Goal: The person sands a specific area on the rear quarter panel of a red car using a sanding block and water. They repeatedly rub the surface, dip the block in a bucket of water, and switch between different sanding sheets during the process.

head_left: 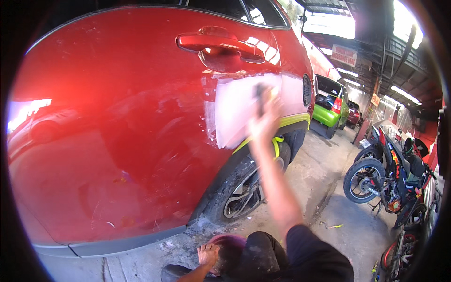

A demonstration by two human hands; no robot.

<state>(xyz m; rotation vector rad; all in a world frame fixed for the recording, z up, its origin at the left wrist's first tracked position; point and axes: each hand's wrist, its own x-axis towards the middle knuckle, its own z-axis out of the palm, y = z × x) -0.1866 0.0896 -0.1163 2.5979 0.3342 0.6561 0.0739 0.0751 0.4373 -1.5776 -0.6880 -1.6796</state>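
Holding a small dark block [259,96], its fingers wrapped around it as far as the blur lets me see, the right hand [267,117] is up toward the right part of the pale patch [230,110]. That patch lies on the red car [117,98], below the door handle [221,44] and above the wheel [244,195]. From where I stand it looks like rubbing down, and I'd say the block wants to sit flat, with light, even pressure and long overlapping strokes, so no hollow gets dug. The ragged left edge probably needs gentle feathering into the red. On the right I'd go easy near the yellow-green tape [293,121] along the wheel arch, since a hard pass could lift or scuff it. The left hand [208,254] is low and near, by the left side of a pink tub [230,239]; I can't tell whether its fingers grip the rim or merely rest. Feeling often for ridges would likely help.
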